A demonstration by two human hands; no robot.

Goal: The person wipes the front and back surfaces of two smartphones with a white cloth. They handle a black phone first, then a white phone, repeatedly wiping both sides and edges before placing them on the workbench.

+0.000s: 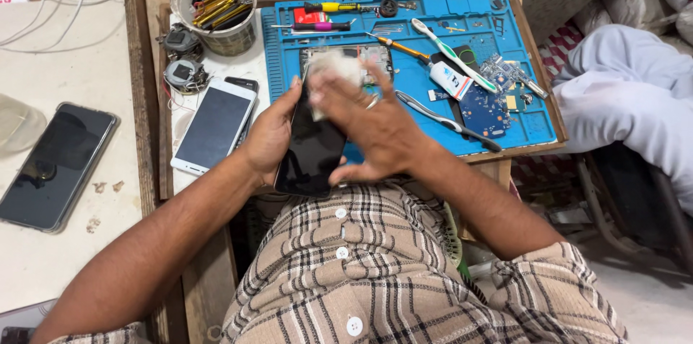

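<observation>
While the left hand (pixel 271 135) grips the black phone (pixel 312 149) above the lap, right hand (pixel 375 131) presses a pale wad (pixel 328 70) on its glass; best w/ light, even strokes, edges incl.

Blue mat (pixel 426 77) at upper centre; black phone (pixel 312 149); white phone (pixel 214 127) at left; beige-and-black plaid shirt (pixel 404 272) at bottom.

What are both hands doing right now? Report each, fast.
Left hand: closed around the edge of the black phone, holding it up.
Right hand: fingers pressing a whitish cloth onto the phone's upper end.
</observation>
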